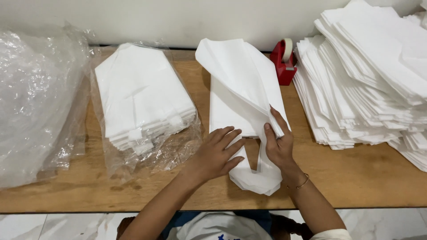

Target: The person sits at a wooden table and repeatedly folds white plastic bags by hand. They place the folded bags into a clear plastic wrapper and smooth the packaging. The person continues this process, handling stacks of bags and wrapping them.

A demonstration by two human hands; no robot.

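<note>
A small pile of white fabric bags [240, 84] lies in the middle of the wooden table [356, 178]. My left hand [218, 153] rests flat on the lower part of the pile, fingers spread. My right hand [278, 140] pinches the top layer's edge between thumb and fingers, and that layer is lifted and folded back. A thin bracelet [303, 182] sits on my right wrist.
A stack of white bags in a clear plastic wrapper [142, 98] lies to the left. Crumpled clear plastic [35, 102] fills the far left. A red tape dispenser [283, 62] stands at the back. A tall, loose heap of white bags [369, 75] occupies the right side.
</note>
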